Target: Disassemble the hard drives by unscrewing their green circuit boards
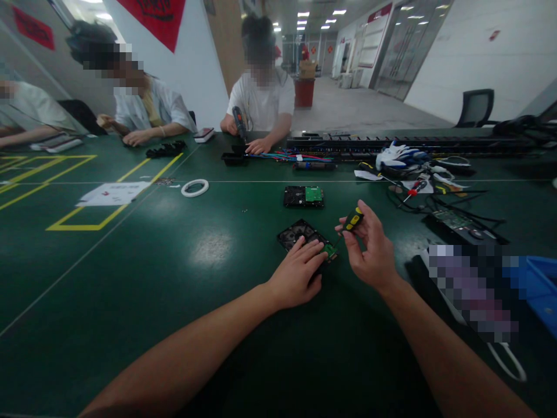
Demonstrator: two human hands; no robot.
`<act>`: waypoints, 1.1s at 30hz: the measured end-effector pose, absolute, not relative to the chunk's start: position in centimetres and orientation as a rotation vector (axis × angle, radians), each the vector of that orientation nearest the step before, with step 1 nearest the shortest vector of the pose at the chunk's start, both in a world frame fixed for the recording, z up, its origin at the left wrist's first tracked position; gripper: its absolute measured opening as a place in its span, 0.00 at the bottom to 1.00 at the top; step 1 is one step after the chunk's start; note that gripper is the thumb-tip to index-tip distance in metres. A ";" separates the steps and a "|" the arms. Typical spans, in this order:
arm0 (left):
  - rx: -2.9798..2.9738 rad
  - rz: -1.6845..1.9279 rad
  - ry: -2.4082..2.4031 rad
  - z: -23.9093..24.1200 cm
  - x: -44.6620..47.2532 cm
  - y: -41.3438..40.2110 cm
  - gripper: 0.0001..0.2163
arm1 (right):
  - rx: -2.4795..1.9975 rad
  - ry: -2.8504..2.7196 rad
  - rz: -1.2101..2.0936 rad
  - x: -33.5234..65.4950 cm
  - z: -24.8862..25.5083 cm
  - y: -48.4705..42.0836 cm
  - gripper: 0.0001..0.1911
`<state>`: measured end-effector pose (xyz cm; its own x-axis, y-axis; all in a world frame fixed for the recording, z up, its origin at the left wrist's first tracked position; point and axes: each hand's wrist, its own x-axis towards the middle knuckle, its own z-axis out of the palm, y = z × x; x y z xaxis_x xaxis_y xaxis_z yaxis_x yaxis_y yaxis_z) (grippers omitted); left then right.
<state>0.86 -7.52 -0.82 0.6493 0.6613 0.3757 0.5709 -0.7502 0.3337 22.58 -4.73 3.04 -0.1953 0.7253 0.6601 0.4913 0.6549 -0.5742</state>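
Note:
A black hard drive (pixel 289 235) with a green circuit board lies on the green table, turned at an angle. My left hand (pixel 296 276) grips it from the near side, fingers laid across its top and thumb down by the near edge, covering much of it. In my right hand (pixel 369 249) is a screwdriver (pixel 353 219) with a black and yellow handle, pinched between fingers and thumb. Its shaft slants down toward the green board; whether the tip sits in a screw is too small to tell. Just beyond lies a second hard drive (pixel 303 196), flat and apart.
To the right are gloves (pixel 402 157), a red screwdriver (pixel 416 187), a circuit board (pixel 465 223) and a blue bin (pixel 539 284). Left lie a white tape roll (pixel 194 187) and papers (pixel 113 193). Across the table a co-worker (pixel 261 96) holds a power driver (pixel 239 122) near wires.

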 end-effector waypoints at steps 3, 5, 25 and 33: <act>2.686 0.719 1.017 -0.8 0.9 -7.5 0.26 | -0.962 -1.863 0.320 22.5 3.0 -4.7 0.37; 2.689 0.721 1.021 -0.8 0.9 -7.5 0.26 | -0.964 -1.846 0.314 22.5 3.0 -4.7 0.37; 2.691 0.735 1.074 -1.2 0.2 -6.7 0.26 | -1.019 -1.848 -0.206 21.8 6.5 -4.4 0.26; 2.686 0.737 1.171 -1.5 0.0 -5.8 0.25 | -1.218 -2.024 -0.263 20.5 9.5 -3.0 0.13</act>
